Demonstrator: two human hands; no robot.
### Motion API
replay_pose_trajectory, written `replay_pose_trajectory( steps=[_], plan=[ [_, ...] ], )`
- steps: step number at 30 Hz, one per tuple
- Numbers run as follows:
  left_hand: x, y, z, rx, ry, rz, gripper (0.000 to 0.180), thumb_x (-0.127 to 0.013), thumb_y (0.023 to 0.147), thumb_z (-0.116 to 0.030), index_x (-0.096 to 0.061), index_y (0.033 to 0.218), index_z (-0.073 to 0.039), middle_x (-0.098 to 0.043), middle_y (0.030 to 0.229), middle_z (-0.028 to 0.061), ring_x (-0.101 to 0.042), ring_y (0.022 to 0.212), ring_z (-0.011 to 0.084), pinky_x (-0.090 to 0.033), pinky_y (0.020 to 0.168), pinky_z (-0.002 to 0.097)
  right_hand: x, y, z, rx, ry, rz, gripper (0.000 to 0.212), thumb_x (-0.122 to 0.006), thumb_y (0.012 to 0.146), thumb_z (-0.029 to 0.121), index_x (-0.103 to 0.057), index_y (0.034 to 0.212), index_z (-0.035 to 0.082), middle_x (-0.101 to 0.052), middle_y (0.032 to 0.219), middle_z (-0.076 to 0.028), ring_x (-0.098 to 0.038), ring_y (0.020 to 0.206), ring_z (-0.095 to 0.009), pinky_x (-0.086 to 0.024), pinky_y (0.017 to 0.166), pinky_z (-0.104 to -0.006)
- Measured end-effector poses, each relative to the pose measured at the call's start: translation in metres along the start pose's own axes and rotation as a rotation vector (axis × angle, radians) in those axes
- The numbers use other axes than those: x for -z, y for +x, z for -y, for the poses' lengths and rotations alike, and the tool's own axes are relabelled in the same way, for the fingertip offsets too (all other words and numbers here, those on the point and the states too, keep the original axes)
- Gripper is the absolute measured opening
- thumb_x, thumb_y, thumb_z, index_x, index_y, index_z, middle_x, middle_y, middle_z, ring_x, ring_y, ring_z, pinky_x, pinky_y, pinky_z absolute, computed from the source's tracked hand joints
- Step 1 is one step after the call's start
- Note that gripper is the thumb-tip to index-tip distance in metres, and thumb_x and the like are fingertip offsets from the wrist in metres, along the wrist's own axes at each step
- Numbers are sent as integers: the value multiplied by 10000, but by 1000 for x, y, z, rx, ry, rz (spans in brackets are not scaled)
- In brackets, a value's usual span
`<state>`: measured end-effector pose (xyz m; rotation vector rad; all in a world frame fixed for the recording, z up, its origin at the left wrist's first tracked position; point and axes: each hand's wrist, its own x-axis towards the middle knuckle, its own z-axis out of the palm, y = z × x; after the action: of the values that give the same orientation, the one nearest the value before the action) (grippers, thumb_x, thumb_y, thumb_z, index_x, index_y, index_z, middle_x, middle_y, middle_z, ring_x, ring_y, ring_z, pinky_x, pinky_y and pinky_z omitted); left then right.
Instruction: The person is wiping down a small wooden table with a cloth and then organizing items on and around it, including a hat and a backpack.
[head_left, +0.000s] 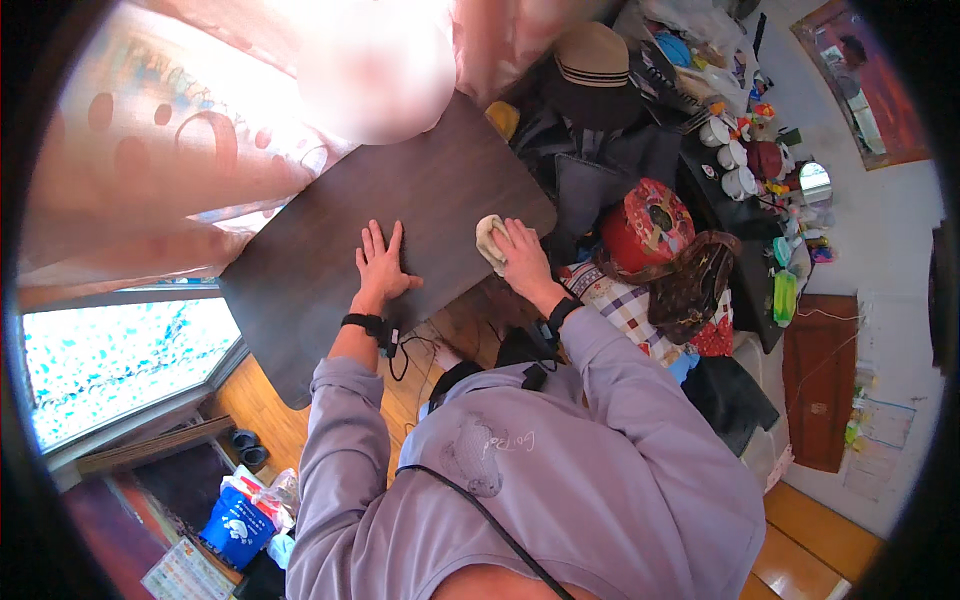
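A dark wooden table (310,260) with rounded corners stretches out before me. My left hand (381,268) lies on its near part, fingers spread, holding nothing. Near the table's right end my right hand (526,262) grips a cream-coloured cloth (491,243) and presses it on the tabletop. The fingers partly cover the cloth. Each wrist wears a black band, and a cable hangs from the left one.
Pink curtains (150,170) hang along the far left, above a window (130,350). To the right stand a red round box (648,228), a brown bag (690,290) and a hat (592,55). A blue bag (238,525) sits at lower left.
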<state>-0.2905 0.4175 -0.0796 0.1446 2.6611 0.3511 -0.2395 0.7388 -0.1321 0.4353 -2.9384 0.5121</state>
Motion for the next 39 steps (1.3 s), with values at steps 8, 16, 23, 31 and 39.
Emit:
replay_pose_trajectory(
  steps=[8,16,23,31,39],
  plan=[
    [2,32,-48,41,30,-162,909,-862,857,-287,-440,1654,-172,-271,1758,285,-319,1595,495,-353,1252,617,54,12,-49,-37,272,-44,550,-670,911,76,-629,1459,92,-567,1545,-221,-534,1423,-451,-448,1169,-558],
    [31,88,-251,-486,-300,-213,635,-707,963,-192,-532,1570,-124,-522,1620,216,-643,1312,457,-551,1084,519,114,31,-149,-18,46,-413,483,-658,849,32,-725,1323,103,-638,1430,-150,-599,1304,-391,-503,1092,-534],
    [26,107,-335,-564,-239,-172,618,-717,957,-180,-562,1551,-109,-494,1651,196,-599,1375,451,-527,1123,514,108,-47,-266,-590,151,-407,585,-644,828,-71,-707,1384,97,-636,1377,-189,-596,1272,-441,-499,1089,-516],
    [44,166,-359,-376,-383,-196,450,-680,1010,-206,-672,1437,-64,-800,1209,149,-771,1061,380,-610,930,429,118,-26,-248,-618,250,-417,513,-741,880,167,-688,1385,91,-696,1271,-194,-690,1127,-446,-572,937,-544],
    [59,246,-381,157,-1429,-40,428,-759,1020,-251,-656,1315,41,-753,1099,152,-770,890,247,-577,730,368,138,-34,-238,-576,428,-432,417,-747,881,161,-735,1284,54,-724,1172,-193,-710,1060,-438,-582,883,-514]
  ],
)
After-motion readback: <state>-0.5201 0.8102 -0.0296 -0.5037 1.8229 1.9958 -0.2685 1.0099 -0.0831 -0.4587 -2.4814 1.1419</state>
